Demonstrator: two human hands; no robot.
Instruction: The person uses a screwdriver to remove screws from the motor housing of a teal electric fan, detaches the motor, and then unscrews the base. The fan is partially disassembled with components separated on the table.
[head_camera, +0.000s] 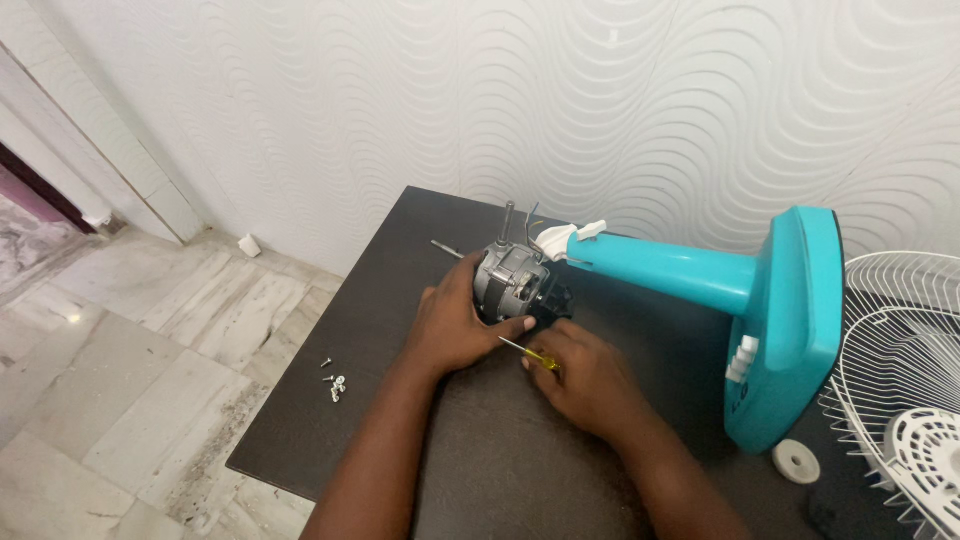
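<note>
The fan motor (510, 280) lies on its side near the back of the dark table (330, 420), attached to the neck of the turquoise fan stand (700, 275), which is tipped over so that its flat base (790, 330) stands on edge to the right. The left hand (455, 325) is cupped over the near side of the motor, fingers wrapped around the housing and the thumb pressed along its lower edge; this grip appears intended to steady the motor against turning. The right hand (585, 375) is closed around a screwdriver (530, 355) with a yellow handle, whose thin shaft points left toward the underside of the motor, just below the left thumb. The tip itself is too small to make out. A small group of loose screws (335, 385) lies near the left edge of the table, well apart from the work, probably set aside so they do not roll underfoot. A white wire fan guard (900, 360) rests at the far right, and a white round cap (796, 461) lies just in front of the stand base.
</note>
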